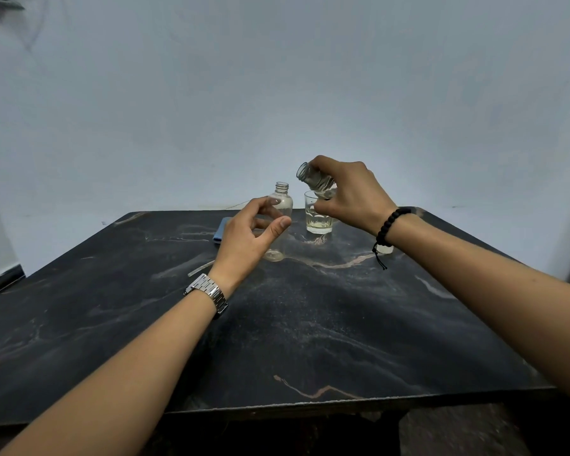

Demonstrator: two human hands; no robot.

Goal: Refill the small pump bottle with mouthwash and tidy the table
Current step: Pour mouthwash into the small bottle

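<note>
A clear, uncapped small bottle (282,205) stands upright on the dark marble table (310,324). My left hand (249,238) hovers just in front of it, fingers apart and curled, holding nothing. My right hand (349,192) grips a second clear bottle (313,177), tilted with its open mouth pointing up and left, above a drinking glass (316,215). The glass holds a little pale yellowish liquid. A thin pump tube (200,268) lies on the table left of my left wrist.
A folded blue cloth (222,230) lies behind my left hand. A small white cap or pump part (385,249) sits partly hidden under my right wrist. A pale wall rises right behind the table's far edge.
</note>
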